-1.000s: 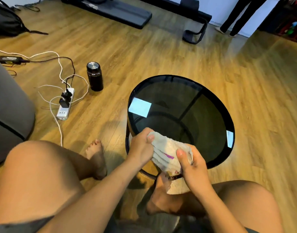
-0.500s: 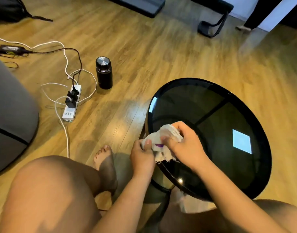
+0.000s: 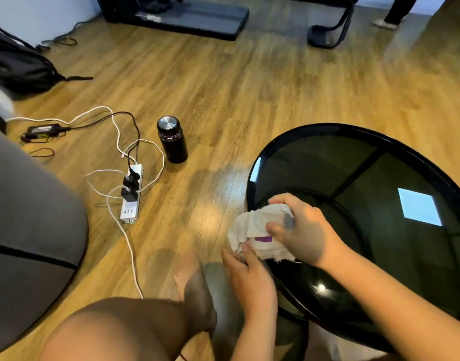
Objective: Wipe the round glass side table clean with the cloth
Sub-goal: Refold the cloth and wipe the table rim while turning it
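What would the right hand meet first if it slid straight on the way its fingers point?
The right hand points left and slightly away, gripping the cloth at the glass table's left rim. Beyond the rim, probably only bare floor; the black flask sits farther along, though depth is unclear.

- Right hand (image 3: pixel 305 234) reached in from the lower right, forearm stretched across the frame, fingers curled down and thumb tucked under, clamped on the cloth (image 3: pixel 260 230).
- Left hand (image 3: pixel 249 277) came up from below, palm down, fingertips pinching the cloth's near edge.
- Both hands sat close together, almost touching.
- Bare knee and foot showed lower left.
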Motion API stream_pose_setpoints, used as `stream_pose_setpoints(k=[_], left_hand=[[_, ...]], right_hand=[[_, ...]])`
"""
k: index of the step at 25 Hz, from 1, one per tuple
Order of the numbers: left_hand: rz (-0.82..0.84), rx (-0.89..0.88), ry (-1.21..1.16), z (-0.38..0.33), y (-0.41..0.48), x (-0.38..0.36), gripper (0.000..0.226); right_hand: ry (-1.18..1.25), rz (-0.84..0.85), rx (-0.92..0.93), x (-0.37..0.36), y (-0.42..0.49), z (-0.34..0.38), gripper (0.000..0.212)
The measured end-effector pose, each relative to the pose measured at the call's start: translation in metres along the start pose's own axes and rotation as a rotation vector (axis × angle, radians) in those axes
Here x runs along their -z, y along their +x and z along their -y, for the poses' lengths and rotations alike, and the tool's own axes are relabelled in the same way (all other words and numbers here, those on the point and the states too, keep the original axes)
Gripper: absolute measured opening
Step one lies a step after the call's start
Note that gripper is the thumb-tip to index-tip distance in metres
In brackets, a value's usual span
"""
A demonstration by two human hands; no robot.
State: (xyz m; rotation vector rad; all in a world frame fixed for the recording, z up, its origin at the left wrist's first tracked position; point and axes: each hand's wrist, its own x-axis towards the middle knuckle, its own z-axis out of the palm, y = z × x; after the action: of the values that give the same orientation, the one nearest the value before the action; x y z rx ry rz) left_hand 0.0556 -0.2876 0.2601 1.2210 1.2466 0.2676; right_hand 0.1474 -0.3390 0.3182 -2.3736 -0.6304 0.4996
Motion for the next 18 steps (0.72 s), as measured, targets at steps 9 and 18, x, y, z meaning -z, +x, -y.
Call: stream_pose_setpoints(k=[9,18], left_hand=[[0.003,0.128,-0.257,0.02,0.006,-0.012,0.032],[0.094,-0.017,-0.123,0.029,0.034,-0.005,0.045]], right_hand=[[-0.215,0.085,0.31,-0.011,0.018,0.002,0.049],[-0.986,0.408,1.062,0.0,0.048,-0.012,0.044]])
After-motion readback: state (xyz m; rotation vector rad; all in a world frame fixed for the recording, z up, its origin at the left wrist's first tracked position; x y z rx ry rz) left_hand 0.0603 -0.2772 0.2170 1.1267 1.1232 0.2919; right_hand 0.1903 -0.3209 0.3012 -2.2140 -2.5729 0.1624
